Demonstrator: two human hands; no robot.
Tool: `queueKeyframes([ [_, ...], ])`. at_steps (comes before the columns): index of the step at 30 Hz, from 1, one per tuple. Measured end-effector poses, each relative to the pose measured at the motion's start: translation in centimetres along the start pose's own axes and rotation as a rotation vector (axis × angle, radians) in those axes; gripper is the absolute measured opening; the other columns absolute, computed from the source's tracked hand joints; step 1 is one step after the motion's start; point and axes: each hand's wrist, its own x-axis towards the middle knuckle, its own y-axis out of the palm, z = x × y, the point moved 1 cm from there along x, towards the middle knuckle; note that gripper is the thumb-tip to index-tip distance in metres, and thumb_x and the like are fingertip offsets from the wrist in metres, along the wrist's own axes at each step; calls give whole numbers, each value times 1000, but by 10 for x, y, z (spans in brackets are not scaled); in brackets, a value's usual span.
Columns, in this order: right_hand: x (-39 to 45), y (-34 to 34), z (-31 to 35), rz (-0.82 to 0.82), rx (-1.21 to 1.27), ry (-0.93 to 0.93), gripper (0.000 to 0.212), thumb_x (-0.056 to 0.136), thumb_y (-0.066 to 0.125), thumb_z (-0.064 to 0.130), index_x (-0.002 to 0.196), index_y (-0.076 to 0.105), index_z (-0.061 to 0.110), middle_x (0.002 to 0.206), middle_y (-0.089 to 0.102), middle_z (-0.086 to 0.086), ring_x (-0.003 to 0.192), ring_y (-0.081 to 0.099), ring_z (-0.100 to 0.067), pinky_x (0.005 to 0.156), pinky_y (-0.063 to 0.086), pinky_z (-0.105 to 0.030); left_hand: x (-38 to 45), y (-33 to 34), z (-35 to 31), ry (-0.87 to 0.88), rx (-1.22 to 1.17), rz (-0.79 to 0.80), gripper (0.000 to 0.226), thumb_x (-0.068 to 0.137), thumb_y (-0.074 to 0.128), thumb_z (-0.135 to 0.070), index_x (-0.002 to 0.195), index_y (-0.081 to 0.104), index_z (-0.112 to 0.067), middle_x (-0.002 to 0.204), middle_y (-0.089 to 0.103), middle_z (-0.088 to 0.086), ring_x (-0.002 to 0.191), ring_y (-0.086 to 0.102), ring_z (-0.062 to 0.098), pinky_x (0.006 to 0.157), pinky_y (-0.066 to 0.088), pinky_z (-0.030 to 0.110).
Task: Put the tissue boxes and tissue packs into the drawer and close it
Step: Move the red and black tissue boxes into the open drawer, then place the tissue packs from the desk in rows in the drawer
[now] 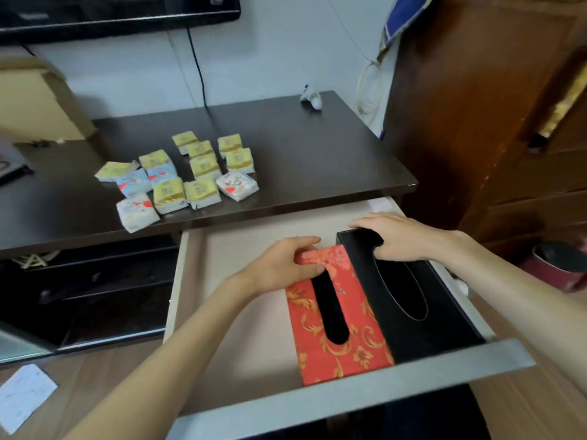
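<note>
The drawer (241,312) stands pulled open below the dark tabletop (317,154). Inside it, on the right, a red tissue box with gold flowers (355,338) lies beside a black tissue box (444,315), the two touching. My left hand (286,265) grips the far end of the red box, thumb at its slot. My right hand (397,236) holds the far end of the black box, fingers over its edge. Several small tissue packs (181,176), yellow and white-blue, lie on the tabletop.
The drawer's grey front panel (365,389) is nearest me. A brown wooden cabinet (492,106) rises at the right, a red pot (559,265) at its foot. A small white object (311,98) and a black cable (197,65) sit at the table's back. Paper (22,395) lies on the floor.
</note>
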Motion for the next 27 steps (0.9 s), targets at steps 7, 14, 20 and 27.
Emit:
queueKeyframes([
  [7, 25, -40, 55, -252, 275, -157, 49, 88, 54, 0, 119, 72, 33, 115, 69, 22, 111, 63, 3, 100, 52, -38, -35, -90, 19, 58, -129, -346, 29, 95, 64, -22, 123, 68, -24, 111, 72, -10, 104, 64, -3, 89, 48, 16],
  [14, 118, -69, 128, -316, 475, -184, 38, 93, 57, 1, 117, 75, 24, 112, 74, 10, 104, 66, -3, 91, 52, -24, -12, -178, 59, -66, 93, -535, 23, 97, 58, -30, 118, 67, -29, 107, 67, -17, 96, 61, -4, 74, 45, 12],
  [20, 212, -88, 157, -338, 449, -132, 31, 98, 61, 12, 126, 70, 20, 127, 69, 1, 113, 64, -14, 97, 55, -37, 54, -233, 97, -188, 254, -544, 34, 93, 57, -30, 125, 64, -21, 120, 68, -3, 104, 63, 13, 90, 54, 37],
  [27, 288, -94, 171, -262, 393, -90, 41, 99, 57, 17, 140, 62, 17, 145, 59, -3, 132, 56, -23, 107, 48, -42, 118, -262, 137, -276, 441, -335, 33, 95, 52, -30, 115, 71, -12, 127, 66, 5, 120, 60, 26, 96, 47, 39],
])
